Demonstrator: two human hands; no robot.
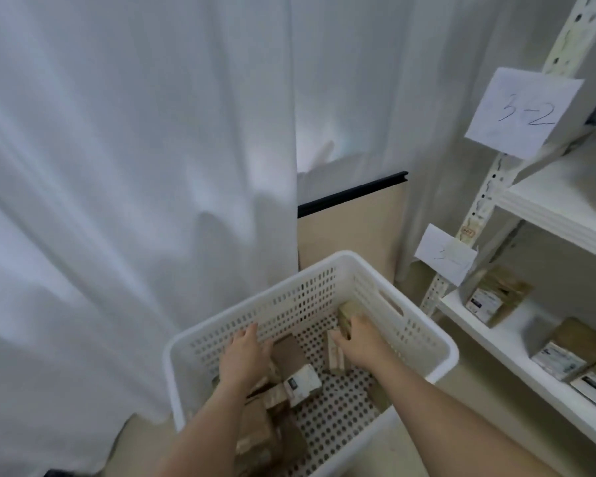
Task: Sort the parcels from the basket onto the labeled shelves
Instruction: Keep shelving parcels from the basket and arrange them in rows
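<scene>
Both of the person's bare arms reach down into the white perforated basket (424,342) on the floor. Nearest the camera, along the basket's left side, brown parcels (255,438) lie heaped on one another, and a white-labelled parcel (301,383) sits tilted in the middle beside a darker brown one (288,351). The left hand (245,352) lies palm down among these, fingers stretched forward and only slightly spread, fingertips close to the basket's far left wall; it seems to rest on the parcels beneath it, though whether it has hold of any I cannot tell. The right hand (362,339) is deeper in, near the far right corner, with its fingers curled over the top of an upright tan parcel (348,315) that stands against the wall below the handle slot, the thumb on the near side. A pale flat packet (336,352) leans just beside that wrist. To the right stands a white shelf unit (544,208); its lower shelf carries several labelled brown parcels (565,349), set well apart from the basket. A paper label (444,254) is fixed to the upright post at that level, its writing too blurred to read, and higher up another paper label reading 3-2 (523,111) hangs at the shelf above. Behind it all hangs a white curtain (135,166).
</scene>
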